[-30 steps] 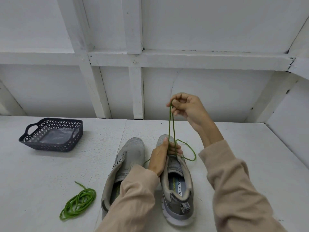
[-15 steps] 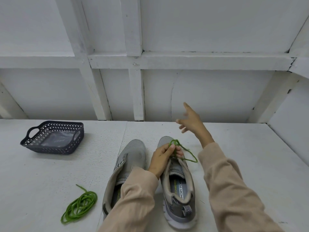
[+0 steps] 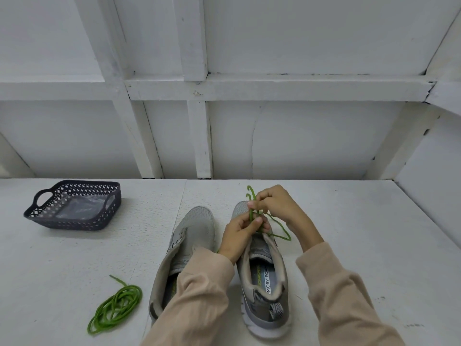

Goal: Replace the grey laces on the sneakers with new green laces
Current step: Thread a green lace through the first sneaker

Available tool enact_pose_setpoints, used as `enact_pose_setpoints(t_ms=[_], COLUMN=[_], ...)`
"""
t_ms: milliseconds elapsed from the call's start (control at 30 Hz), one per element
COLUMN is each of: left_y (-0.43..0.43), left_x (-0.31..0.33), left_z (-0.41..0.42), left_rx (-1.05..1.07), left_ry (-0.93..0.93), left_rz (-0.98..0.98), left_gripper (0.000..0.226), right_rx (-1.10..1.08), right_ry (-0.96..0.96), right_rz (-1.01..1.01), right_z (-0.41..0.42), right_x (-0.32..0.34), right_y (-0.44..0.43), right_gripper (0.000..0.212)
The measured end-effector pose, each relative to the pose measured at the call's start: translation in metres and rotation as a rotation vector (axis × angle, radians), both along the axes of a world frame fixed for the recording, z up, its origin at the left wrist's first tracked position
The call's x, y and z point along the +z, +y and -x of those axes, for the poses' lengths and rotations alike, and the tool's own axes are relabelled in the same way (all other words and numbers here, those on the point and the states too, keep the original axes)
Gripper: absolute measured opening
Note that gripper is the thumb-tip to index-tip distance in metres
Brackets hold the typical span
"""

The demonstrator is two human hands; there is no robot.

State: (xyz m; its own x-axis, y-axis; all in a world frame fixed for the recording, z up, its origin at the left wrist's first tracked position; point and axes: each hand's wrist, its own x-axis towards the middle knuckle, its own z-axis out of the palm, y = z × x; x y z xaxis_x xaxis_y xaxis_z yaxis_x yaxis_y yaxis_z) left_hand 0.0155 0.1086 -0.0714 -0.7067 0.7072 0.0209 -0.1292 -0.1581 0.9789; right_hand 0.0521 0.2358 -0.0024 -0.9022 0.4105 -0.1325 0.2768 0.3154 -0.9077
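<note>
Two grey sneakers stand side by side on the white table, toes pointing away from me. The left sneaker has no lace that I can see. Over the tongue of the right sneaker both hands work a green lace. My left hand pinches the lace just above the tongue. My right hand pinches the same lace a little higher, and its two ends poke up beside the fingers. A loop of it hangs off the shoe's right side. A second green lace lies coiled on the table at the near left.
A dark perforated basket with handles sits at the far left of the table, something pale inside it. A white panelled wall closes the back, and a white side wall runs along the right edge.
My right hand had let go of the raised lace and reached away; it has come back down and pinches the lace again just above my left hand.
</note>
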Motion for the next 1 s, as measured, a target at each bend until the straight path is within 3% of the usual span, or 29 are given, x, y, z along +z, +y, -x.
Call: enact_pose_setpoints(t_ms=[133,267,467,600,733,900,1000], left_y=[0.000,-0.001,-0.002,-0.002,-0.001,0.000,0.000], left_x=[-0.001,0.001,-0.001,0.000,-0.002,-0.002,-0.003], left_z=[0.000,-0.001,-0.001,0.000,-0.001,-0.001,-0.001], left_rx=[-0.008,-0.025,-0.017,-0.019,-0.006,0.003,0.012], left_ry=[0.009,0.010,0.028,0.058,0.062,0.046,0.041], left_rz=[0.027,0.025,0.034,0.031,0.037,0.039,0.040], left_gripper=[0.011,0.012,0.010,0.014,0.016,0.015,0.014], right_rx=[-0.004,-0.071,-0.111,-0.159,-0.110,0.004,0.080], right_ry=[0.031,0.247,0.522,0.593,0.477,0.153,-0.181], right_rz=[0.077,0.247,0.329,0.367,0.371,0.185,-0.079], right_z=[0.004,0.015,0.039,0.058,0.065,0.055,0.045], right_x=[0.013,0.048,0.103,0.103,0.079,0.050,0.040], right_y=[-0.003,0.005,0.016,0.022,0.021,0.022,0.025], right_gripper=[0.023,0.018,0.018,0.016,0.017,0.014,0.041])
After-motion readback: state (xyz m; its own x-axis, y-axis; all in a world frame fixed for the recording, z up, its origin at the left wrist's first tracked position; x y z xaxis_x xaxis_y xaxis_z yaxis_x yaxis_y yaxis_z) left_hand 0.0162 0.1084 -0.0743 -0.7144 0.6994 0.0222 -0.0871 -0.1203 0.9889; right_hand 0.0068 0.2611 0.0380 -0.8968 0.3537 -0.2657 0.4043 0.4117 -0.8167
